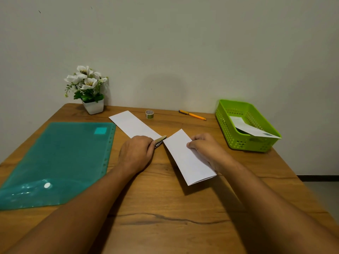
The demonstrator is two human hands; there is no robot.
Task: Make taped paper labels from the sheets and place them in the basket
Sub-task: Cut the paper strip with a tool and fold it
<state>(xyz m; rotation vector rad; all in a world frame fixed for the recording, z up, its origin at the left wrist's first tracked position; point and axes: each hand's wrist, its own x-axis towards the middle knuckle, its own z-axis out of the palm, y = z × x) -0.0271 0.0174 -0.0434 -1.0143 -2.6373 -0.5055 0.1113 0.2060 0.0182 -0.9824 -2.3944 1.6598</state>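
A folded white paper strip (185, 158) lies slanted on the wooden table, and my right hand (205, 149) pinches its right edge. My left hand (136, 153) is closed around a small metal tool (161, 140), perhaps a stapler or cutter, whose tip touches the strip's far left corner. A second white sheet (133, 124) lies flat behind my left hand. A small tape roll (149, 114) stands near the wall. The green basket (225, 125) at the right holds one finished paper label (251, 128).
A teal plastic folder (60, 162) covers the table's left side. A white pot of artificial flowers (88, 88) stands at the back left corner. An orange pen (192, 114) lies between the tape roll and the basket. The table's right edge runs just past the basket.
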